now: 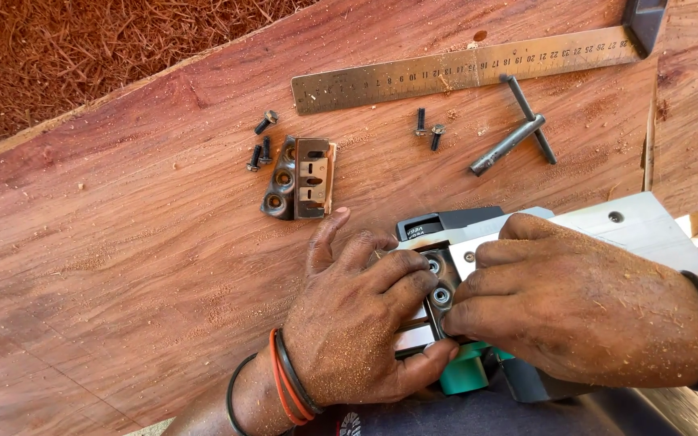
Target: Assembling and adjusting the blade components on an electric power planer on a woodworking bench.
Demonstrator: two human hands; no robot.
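Both hands grip an upturned electric planer [527, 242] at five o'clock: left hand [357, 323] and right hand [575, 307] pinch its blade clamp [438, 282]. A spare clamp plate [300, 178] lies at eleven o'clock, with loose bolts [258, 149], a steel ruler [462, 69] and a socket wrench [519, 129] nearby.

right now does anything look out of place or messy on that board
Yes. A clamp plate lies off the planer, with loose bolts scattered beside it and below the ruler. Sawdust coats both hands: left, right.

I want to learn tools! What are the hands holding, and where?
Both hands, left and right, grip an upturned electric planer around its cutter drum, fingers on the clamp plate.
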